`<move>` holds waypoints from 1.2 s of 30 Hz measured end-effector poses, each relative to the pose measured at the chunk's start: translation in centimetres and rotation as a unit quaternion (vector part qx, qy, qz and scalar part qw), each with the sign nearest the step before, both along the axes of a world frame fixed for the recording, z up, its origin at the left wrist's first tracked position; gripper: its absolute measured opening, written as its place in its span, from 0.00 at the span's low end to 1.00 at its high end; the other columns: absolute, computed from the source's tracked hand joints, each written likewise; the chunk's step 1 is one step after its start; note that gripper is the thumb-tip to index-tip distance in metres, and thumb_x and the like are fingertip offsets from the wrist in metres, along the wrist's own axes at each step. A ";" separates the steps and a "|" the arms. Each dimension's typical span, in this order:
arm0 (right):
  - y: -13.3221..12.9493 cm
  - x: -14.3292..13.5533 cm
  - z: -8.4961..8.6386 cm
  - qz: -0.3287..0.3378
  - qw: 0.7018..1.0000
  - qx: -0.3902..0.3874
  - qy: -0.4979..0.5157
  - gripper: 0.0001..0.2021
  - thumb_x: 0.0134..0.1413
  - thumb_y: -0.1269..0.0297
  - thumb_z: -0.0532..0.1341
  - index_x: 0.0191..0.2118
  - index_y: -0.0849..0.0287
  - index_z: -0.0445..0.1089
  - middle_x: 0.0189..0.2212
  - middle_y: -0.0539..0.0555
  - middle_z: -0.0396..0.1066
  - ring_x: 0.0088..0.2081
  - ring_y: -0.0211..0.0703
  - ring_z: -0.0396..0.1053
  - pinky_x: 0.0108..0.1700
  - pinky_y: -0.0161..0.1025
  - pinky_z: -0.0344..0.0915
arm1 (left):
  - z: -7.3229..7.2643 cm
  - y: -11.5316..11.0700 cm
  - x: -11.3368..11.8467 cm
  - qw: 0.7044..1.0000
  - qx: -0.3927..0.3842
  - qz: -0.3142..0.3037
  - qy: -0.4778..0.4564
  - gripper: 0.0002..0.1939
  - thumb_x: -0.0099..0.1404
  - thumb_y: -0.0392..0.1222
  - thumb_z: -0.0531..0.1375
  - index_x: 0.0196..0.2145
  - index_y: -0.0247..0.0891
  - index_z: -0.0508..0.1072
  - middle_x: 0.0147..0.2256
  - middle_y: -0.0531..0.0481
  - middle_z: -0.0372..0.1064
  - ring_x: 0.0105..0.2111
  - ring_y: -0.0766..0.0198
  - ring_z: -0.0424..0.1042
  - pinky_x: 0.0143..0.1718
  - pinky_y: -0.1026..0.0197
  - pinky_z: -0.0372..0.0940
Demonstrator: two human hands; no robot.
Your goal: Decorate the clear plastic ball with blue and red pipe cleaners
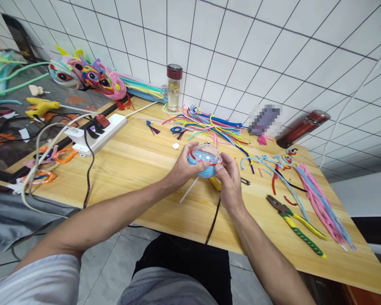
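Together, the left hand (184,166) and right hand (230,180) curl half-closed, gripping a rounded blue piece (205,156).

From my end I count one blue rounded craft piece (203,156), one pair of combination pliers (291,223), one power strip (112,131), one glass bottle (174,91), one red thermos (300,130).

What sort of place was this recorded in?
Probably a craft corner or small workshop: pliers and a bundle of pink and blue fuzzy stems lie on the wooden table, and what looks like a yellow glue gun lies off to the left.
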State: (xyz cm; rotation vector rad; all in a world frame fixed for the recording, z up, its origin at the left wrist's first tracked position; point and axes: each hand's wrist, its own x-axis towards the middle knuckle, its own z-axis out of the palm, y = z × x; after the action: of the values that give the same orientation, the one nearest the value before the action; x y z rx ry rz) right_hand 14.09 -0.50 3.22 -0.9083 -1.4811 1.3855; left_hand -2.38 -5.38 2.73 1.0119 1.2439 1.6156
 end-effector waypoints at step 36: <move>0.7 0.0 0.9 0.010 0.997 0.082 -0.007 0.33 0.51 0.48 0.73 0.60 0.53 0.69 0.60 0.61 0.73 0.62 0.58 0.71 0.62 0.56 0.69 | 0.6 1.0 -1.2 0.992 0.055 -0.046 0.100 0.54 0.48 0.60 0.75 0.64 0.33 0.60 0.64 0.31 0.66 0.65 0.38 0.69 0.67 0.41 0.65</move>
State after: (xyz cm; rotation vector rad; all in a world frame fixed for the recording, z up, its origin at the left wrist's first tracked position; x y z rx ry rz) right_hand 14.11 0.17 4.07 -0.8030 -1.5934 1.2528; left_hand -3.61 -4.37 3.32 1.3083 1.2299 1.5559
